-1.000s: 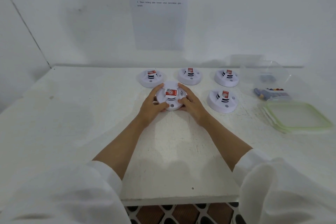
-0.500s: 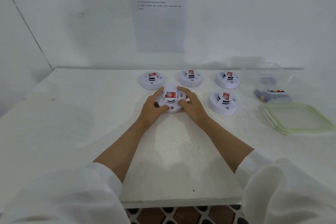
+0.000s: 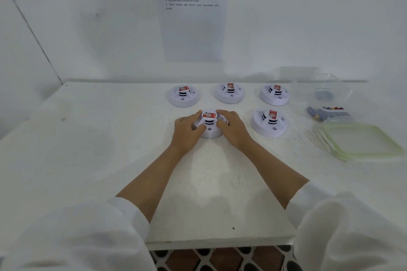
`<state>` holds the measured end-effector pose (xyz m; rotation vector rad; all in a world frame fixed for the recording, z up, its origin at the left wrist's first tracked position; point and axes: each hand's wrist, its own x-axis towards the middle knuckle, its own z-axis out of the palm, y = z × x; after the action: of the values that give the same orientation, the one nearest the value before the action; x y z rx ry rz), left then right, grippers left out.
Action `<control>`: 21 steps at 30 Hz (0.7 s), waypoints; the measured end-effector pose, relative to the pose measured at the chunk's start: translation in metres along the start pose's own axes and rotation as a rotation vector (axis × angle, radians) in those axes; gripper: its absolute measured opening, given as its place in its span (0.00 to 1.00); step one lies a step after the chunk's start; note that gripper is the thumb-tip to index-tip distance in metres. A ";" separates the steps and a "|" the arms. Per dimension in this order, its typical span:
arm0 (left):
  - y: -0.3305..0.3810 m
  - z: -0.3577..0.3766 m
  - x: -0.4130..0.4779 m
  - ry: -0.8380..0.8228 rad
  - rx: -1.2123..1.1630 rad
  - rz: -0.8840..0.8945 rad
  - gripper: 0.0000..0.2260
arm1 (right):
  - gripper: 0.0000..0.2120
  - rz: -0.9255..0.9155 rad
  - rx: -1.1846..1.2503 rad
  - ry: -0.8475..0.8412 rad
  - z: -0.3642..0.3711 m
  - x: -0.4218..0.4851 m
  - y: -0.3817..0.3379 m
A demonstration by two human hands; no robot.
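A round white smoke detector (image 3: 209, 128) with a red label and black slots sits on the white table, near its middle. My left hand (image 3: 187, 131) grips its left side, fingers curled over the top edge. My right hand (image 3: 232, 128) grips its right side the same way. Both hands cover much of the detector's rim; only the raised centre and the front wall show between them.
Several more detectors stand nearby: three in a back row (image 3: 184, 95) (image 3: 230, 93) (image 3: 274, 94) and one to the right (image 3: 270, 123). A clear box with batteries (image 3: 326, 113) and a stack of green-rimmed lids (image 3: 359, 142) lie far right. An instruction sheet (image 3: 191, 6) hangs on the wall.
Both hands have closed further over the detector's top, and the detector has tipped so that its front wall shows more. The view has shifted slightly.
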<state>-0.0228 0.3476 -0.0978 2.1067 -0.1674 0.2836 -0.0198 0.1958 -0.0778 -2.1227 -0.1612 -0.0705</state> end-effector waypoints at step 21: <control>-0.027 -0.068 0.087 -0.050 -0.139 -0.308 0.39 | 0.34 0.075 0.040 -0.250 0.004 0.114 -0.031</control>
<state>0.0585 0.4193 -0.0622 1.9675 0.1060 0.0333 0.0884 0.2254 -0.0412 -2.0898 -0.2287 0.2415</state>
